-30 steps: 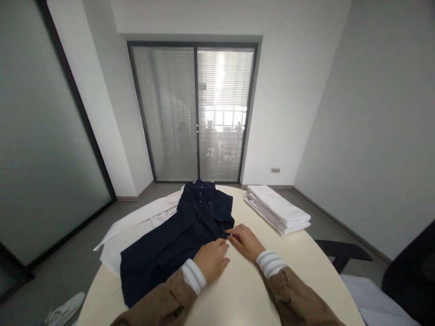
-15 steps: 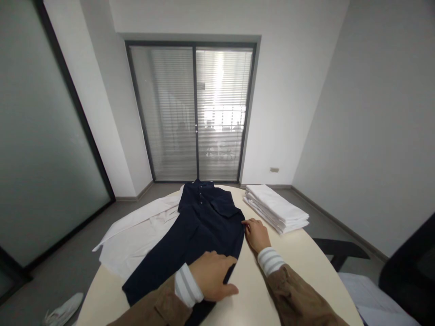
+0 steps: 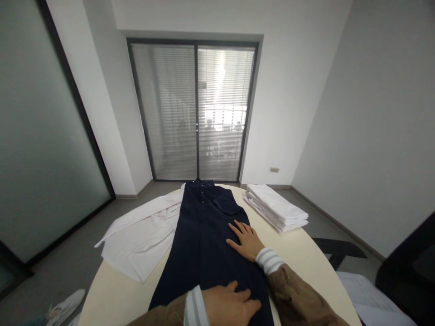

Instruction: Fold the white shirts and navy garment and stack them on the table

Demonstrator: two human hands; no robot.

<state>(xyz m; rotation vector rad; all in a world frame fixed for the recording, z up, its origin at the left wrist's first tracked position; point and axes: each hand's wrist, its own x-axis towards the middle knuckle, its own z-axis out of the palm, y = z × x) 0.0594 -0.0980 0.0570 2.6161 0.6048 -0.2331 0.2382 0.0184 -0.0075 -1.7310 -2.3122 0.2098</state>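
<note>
Clock laid on the tabletop, 12 at the far edge, going left to right. Frosted glass panel (image 3: 44, 136) with dark frame, off the table, past 10 o'clock. White shoe (image 3: 66, 309) on the floor, off the table at 8. White garment (image 3: 139, 242) lies loosely spread from 9 to 11, some creases, right side meeting the navy cloth; can't tell if it runs underneath. Table (image 3: 112, 290) round, cream top.

Navy garment (image 3: 207, 240) lies lengthwise through the middle, 12 down to 6, mostly flat, small buttons near its 12 o'clock end. Behind it, past 12, glass doors (image 3: 224, 113) with blinds, dark frame.

Left hand (image 3: 229, 304) at 6 o'clock, palm down on the navy garment, fingers spread, grasping nothing; can't tell how hard it presses. Right hand (image 3: 246, 240) just off center toward 2, on the right edge of the navy garment, palm down, fingers spread, no grip. Both sleeves brown, striped cuffs.

White stack (image 3: 277, 208), folded cloth in layers, between 1 and 2, near the rim, apart from the navy garment. Wall plate (image 3: 274, 170) low on the wall beyond 1. Dark chair (image 3: 406, 271) off the table at 3, partly cut off. White sheet (image 3: 369, 296) below it, toward 4.
</note>
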